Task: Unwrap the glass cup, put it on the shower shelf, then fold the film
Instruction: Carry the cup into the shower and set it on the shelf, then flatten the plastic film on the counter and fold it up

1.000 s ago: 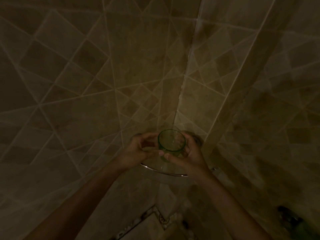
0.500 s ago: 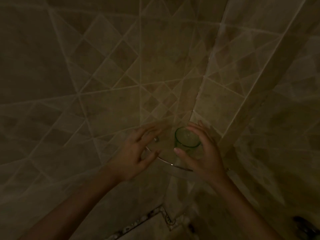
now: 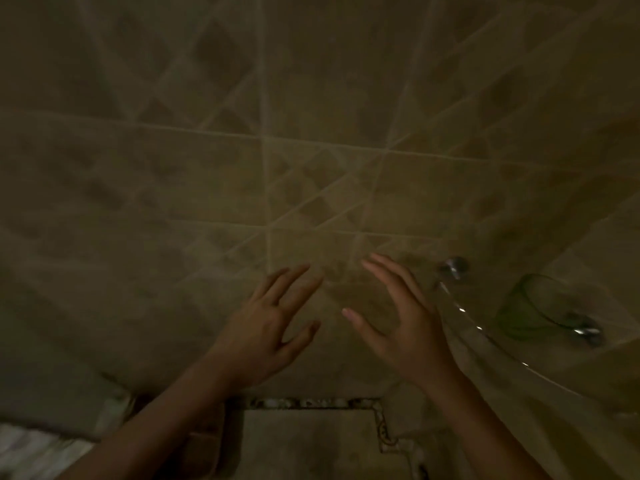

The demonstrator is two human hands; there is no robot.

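The green glass cup (image 3: 523, 306) stands on the glass corner shower shelf (image 3: 491, 344) at the right, blurred by camera motion. My right hand (image 3: 401, 320) is left of the shelf, apart from the cup, its fingers spread and holding nothing. A little further left, my left hand (image 3: 270, 323) is also spread and empty in front of the tiled wall. No film is in view.
Beige tiled shower walls (image 3: 242, 168) with diagonal patterns fill the view. Metal shelf brackets (image 3: 453, 266) fix the shelf to the wall. Below lies the shower floor (image 3: 304, 445) with a mosaic border. The scene is dim.
My right hand has let go of the cup, which now stands on the shelf. Both hands have drawn back leftward and the view has swung left.
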